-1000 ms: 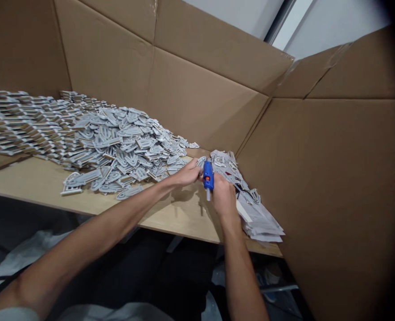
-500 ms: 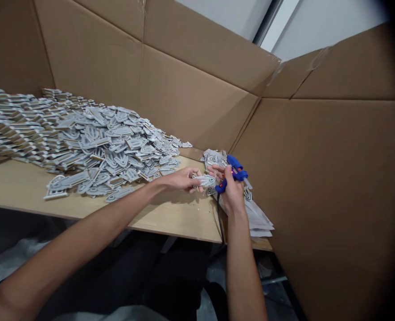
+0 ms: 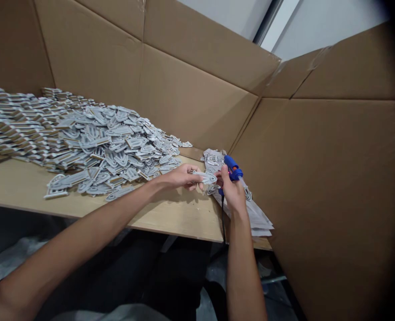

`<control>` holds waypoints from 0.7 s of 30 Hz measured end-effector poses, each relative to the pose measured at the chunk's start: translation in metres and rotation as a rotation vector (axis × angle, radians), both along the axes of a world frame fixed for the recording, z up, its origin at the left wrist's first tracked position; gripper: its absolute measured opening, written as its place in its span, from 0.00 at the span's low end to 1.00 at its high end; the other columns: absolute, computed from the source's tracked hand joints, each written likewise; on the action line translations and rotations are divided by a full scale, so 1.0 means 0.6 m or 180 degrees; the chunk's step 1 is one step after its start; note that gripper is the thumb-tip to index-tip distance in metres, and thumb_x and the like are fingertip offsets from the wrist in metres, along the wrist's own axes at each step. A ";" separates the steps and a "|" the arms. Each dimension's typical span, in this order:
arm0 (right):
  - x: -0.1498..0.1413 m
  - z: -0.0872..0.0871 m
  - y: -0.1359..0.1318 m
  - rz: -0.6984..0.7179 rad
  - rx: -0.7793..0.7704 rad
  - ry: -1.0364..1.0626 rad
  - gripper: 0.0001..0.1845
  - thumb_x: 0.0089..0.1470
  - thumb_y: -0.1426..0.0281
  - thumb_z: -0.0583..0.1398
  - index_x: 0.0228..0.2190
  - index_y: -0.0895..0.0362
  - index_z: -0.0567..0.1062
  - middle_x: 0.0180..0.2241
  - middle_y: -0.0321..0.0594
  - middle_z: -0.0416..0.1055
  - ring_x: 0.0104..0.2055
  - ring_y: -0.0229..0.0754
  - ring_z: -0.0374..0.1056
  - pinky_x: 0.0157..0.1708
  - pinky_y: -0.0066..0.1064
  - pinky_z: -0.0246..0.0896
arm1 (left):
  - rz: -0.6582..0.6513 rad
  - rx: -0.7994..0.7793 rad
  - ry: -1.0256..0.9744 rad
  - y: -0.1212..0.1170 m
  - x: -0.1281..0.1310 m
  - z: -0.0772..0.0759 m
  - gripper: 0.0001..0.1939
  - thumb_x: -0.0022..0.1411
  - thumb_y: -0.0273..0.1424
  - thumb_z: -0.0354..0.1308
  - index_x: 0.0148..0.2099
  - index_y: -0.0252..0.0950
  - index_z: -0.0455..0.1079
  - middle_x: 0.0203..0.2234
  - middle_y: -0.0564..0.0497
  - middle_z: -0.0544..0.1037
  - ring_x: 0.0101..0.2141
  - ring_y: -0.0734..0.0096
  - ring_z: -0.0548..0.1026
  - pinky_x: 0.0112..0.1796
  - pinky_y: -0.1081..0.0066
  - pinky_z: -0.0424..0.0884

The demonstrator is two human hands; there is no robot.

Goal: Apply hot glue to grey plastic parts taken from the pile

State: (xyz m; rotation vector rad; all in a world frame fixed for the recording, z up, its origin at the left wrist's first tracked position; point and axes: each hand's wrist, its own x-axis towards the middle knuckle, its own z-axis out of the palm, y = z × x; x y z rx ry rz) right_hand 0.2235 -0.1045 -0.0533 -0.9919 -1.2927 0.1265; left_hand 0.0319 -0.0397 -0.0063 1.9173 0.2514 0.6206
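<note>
My left hand [image 3: 187,177] pinches a small grey, pointed, slotted plastic piece [image 3: 207,178] above the wooden table. My right hand [image 3: 231,187] is wrapped round a blue glue gun [image 3: 232,167], with a pale glue stick poking out at its rear and a black cord hanging below. The right fingertips lie close to the tip of the held piece; whether they touch it I cannot tell. Under the glue gun are grey sheets [image 3: 256,216], with a few similar pieces on them.
A large heap of like grey pieces [image 3: 117,138] covers the left and back of the table [image 3: 177,218]. Stacked rows of them [image 3: 13,125] stand farther left. Cardboard walls [image 3: 197,93] enclose the back and right side. The black cord [image 3: 223,218] runs over the front edge.
The glue gun has turned and shifted slightly in my right hand. The piece in my left hand has tilted and moved a little toward the right hand.
</note>
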 end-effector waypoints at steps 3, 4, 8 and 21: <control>-0.015 0.010 -0.005 0.0556 0.0148 0.0546 0.27 0.62 0.43 0.55 0.34 0.55 0.73 0.35 0.47 0.78 0.37 0.47 0.78 0.34 0.35 0.74 | -0.0033 0.0306 0.0266 0.001 -0.003 -0.002 0.12 0.61 0.38 0.63 0.32 0.32 0.74 0.17 0.52 0.72 0.18 0.80 0.66 0.22 0.77 0.56; -0.018 0.013 -0.009 0.0678 0.0219 0.0604 0.27 0.61 0.43 0.55 0.34 0.54 0.72 0.36 0.47 0.78 0.38 0.47 0.78 0.33 0.34 0.74 | 0.0021 0.0377 0.0296 0.003 -0.003 -0.002 0.13 0.61 0.38 0.63 0.31 0.32 0.75 0.16 0.53 0.70 0.18 0.80 0.65 0.21 0.77 0.55; -0.018 0.017 -0.027 0.0935 0.0214 0.0538 0.27 0.60 0.42 0.56 0.31 0.54 0.70 0.34 0.46 0.78 0.36 0.47 0.78 0.31 0.34 0.73 | 0.0366 0.0238 0.0040 0.012 0.003 -0.004 0.12 0.60 0.36 0.63 0.28 0.32 0.73 0.17 0.52 0.71 0.18 0.81 0.64 0.21 0.78 0.55; 0.009 0.011 -0.031 0.0417 -0.0182 -0.0149 0.27 0.52 0.45 0.66 0.38 0.56 0.77 0.34 0.45 0.79 0.27 0.44 0.74 0.25 0.32 0.67 | 0.1446 0.0161 -0.0870 0.031 0.012 0.001 0.04 0.60 0.29 0.60 0.35 0.35 0.68 0.22 0.56 0.70 0.21 0.81 0.67 0.23 0.78 0.59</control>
